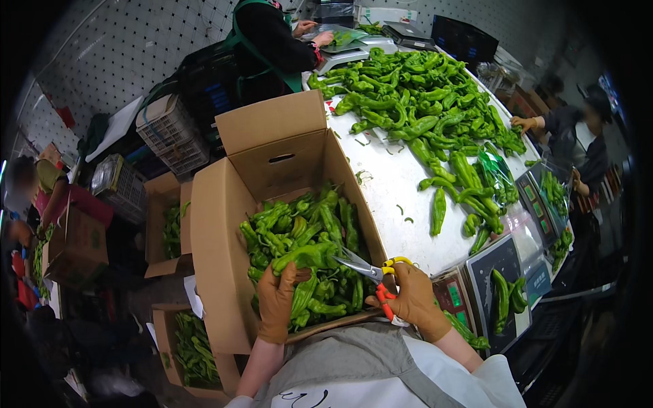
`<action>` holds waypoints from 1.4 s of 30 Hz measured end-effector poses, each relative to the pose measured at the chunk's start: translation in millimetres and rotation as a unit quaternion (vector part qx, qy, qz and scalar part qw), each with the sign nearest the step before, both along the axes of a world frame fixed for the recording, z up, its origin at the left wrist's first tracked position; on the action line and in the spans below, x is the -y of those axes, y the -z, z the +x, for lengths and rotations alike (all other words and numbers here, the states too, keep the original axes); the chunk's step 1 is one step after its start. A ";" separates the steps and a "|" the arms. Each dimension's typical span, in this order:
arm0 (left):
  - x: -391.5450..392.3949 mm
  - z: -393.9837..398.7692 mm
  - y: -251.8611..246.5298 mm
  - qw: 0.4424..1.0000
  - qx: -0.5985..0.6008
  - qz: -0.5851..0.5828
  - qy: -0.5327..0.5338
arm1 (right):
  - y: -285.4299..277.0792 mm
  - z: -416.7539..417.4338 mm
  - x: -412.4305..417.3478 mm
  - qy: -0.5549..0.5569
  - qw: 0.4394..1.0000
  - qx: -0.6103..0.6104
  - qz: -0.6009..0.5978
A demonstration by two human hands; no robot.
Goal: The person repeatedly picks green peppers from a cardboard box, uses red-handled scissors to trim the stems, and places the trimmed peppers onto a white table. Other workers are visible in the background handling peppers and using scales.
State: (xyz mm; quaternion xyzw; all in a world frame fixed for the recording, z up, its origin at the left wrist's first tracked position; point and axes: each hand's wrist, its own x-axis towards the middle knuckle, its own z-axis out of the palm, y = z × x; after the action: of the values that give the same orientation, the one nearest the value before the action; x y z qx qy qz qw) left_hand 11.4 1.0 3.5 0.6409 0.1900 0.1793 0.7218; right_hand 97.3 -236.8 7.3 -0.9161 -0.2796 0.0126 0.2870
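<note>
My left hand [276,303], in a brown glove, grips a long green pepper [306,256] over an open cardboard box [217,239]. Scissors [365,268] with one yellow and one red handle are in my gloved right hand [416,301]. Their blades part around the right end of the pepper, where the stem would be; whether they touch it I cannot tell. Below both hands, a heap of green peppers [285,217] fills the lower part of the box. The box's far flap stands up, and its left flap is folded outward.
A white table [382,194] to the right bears a large pepper pile [418,97]. Nearby is a digital scale [482,306] with peppers on it. Cardboard boxes of peppers [191,347] stand at left. Co-workers are at the far side [270,46], right [581,137] and left [61,194].
</note>
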 end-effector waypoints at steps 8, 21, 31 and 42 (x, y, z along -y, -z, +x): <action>-4.8 -5.5 16.7 1.000 0.002 0.019 -0.010 | 17.5 0.5 8.4 0.026 0.966 -0.236 0.099; 40.8 6.5 -6.2 0.943 0.029 -0.295 0.153 | 18.2 -0.2 -22.4 0.054 0.703 -0.452 0.547; 26.6 12.1 9.4 0.944 0.044 -0.227 0.237 | 17.8 1.7 -18.7 0.058 0.763 -0.466 0.444; 28.7 16.5 20.0 0.971 0.019 -0.055 0.231 | 0.3 11.8 -4.2 -0.016 0.860 -0.447 0.246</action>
State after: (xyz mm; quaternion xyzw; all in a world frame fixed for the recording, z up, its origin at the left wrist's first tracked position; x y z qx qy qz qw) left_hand 27.8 -27.7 -16.4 0.6232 0.0322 0.0090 0.7814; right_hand 109.1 -232.6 7.0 -0.7070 -0.1297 0.3560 0.5971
